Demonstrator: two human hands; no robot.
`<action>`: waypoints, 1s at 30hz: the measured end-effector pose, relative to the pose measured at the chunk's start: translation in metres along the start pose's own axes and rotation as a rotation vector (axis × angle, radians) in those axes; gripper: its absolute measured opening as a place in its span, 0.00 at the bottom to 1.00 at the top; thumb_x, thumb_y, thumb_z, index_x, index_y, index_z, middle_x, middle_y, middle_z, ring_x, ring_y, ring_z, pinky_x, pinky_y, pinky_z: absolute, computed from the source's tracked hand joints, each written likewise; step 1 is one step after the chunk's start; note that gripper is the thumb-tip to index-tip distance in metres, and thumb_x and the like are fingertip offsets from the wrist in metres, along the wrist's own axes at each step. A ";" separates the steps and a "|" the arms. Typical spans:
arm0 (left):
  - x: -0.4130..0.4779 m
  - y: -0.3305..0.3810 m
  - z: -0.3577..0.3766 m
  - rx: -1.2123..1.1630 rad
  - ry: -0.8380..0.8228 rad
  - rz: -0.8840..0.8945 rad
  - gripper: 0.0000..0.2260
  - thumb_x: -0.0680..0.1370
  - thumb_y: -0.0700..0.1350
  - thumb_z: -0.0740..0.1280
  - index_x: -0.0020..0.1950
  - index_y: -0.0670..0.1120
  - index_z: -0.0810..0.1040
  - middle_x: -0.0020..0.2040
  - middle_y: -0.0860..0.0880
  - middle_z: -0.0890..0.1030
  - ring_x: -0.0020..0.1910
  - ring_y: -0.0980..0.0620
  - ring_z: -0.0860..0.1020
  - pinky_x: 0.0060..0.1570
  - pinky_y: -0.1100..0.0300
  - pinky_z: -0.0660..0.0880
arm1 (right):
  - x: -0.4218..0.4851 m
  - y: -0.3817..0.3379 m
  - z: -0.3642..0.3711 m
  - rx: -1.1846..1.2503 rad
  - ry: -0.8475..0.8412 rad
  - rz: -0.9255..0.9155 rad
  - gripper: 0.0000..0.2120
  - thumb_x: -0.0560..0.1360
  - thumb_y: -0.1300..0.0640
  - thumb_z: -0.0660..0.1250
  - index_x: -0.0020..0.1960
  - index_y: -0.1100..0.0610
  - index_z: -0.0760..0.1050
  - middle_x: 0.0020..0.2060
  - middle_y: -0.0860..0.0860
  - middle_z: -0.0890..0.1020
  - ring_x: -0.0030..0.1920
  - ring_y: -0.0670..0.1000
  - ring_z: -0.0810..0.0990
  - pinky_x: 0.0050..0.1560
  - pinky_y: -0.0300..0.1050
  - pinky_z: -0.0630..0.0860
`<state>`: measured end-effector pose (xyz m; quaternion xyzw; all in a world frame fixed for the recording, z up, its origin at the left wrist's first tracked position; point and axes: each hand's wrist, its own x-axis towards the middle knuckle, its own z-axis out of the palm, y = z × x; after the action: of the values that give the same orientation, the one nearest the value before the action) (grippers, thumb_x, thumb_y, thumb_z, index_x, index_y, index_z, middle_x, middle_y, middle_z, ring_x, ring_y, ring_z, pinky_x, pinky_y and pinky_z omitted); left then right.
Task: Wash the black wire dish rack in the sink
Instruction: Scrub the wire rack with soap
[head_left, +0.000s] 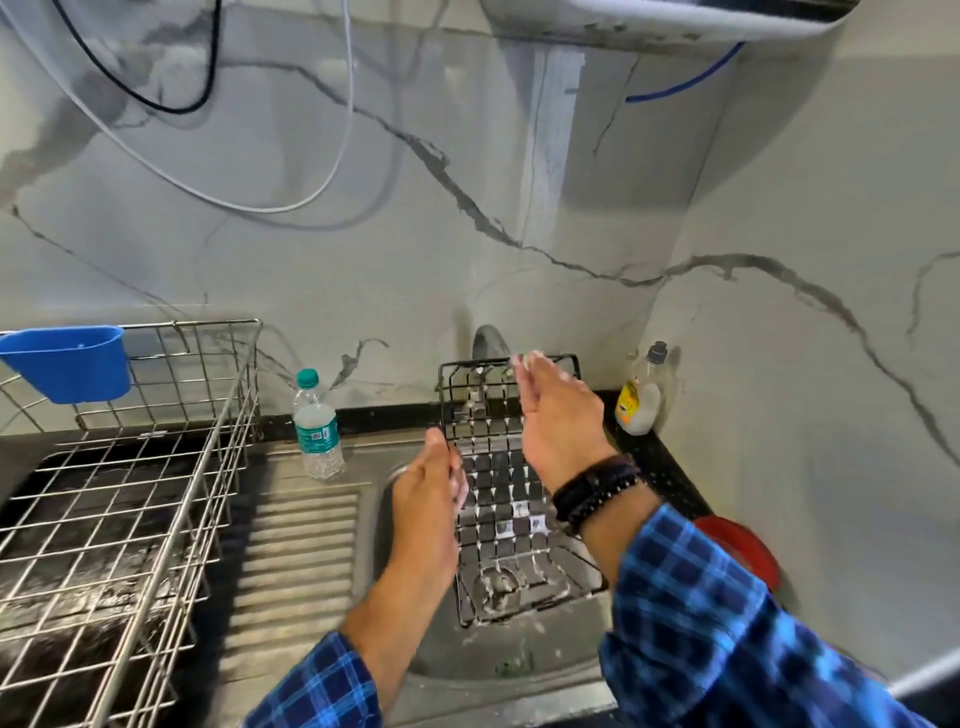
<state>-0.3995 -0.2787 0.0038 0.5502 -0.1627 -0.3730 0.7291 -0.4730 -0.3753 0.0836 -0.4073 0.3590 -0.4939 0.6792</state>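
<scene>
Wire basket (119, 493): steel, left end of table; blue cup (67, 364) hung on its back rim.
Bottle (316, 426): clear, green cap, upright at back edge of drainboard.
Left hand (428, 488): fingers straight and together, soapy, against rack's left edge.
Rack (498, 483): black wire, in sink (467, 670), tilted, foot at drain, top by tap.
Right hand (556, 415): fingers straight and together, flat on rack's upper right.
Soap bottle (641, 400): back right corner of table.
</scene>
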 end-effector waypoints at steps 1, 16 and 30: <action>-0.002 -0.002 0.000 0.013 -0.012 -0.017 0.20 0.79 0.61 0.61 0.37 0.47 0.72 0.30 0.50 0.69 0.34 0.51 0.69 0.45 0.56 0.70 | 0.002 -0.001 0.004 0.086 0.014 0.009 0.15 0.82 0.67 0.61 0.68 0.69 0.72 0.64 0.60 0.79 0.39 0.33 0.82 0.45 0.26 0.76; -0.002 -0.020 -0.018 0.305 -0.010 0.378 0.22 0.81 0.58 0.59 0.34 0.44 0.76 0.27 0.51 0.70 0.27 0.56 0.66 0.27 0.66 0.63 | 0.013 -0.013 -0.031 -0.979 0.141 -0.411 0.08 0.77 0.53 0.71 0.55 0.54 0.82 0.50 0.47 0.86 0.41 0.37 0.80 0.42 0.28 0.77; 0.006 -0.028 -0.044 0.522 -0.012 0.703 0.17 0.80 0.59 0.60 0.35 0.53 0.76 0.30 0.52 0.72 0.28 0.57 0.70 0.31 0.70 0.66 | 0.027 -0.041 -0.051 -1.216 -0.288 -0.359 0.05 0.77 0.56 0.71 0.52 0.56 0.81 0.46 0.48 0.84 0.39 0.41 0.81 0.37 0.30 0.78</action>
<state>-0.3768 -0.2564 -0.0388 0.6251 -0.4334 -0.0517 0.6472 -0.5270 -0.4187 0.0973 -0.8349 0.4061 -0.2489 0.2758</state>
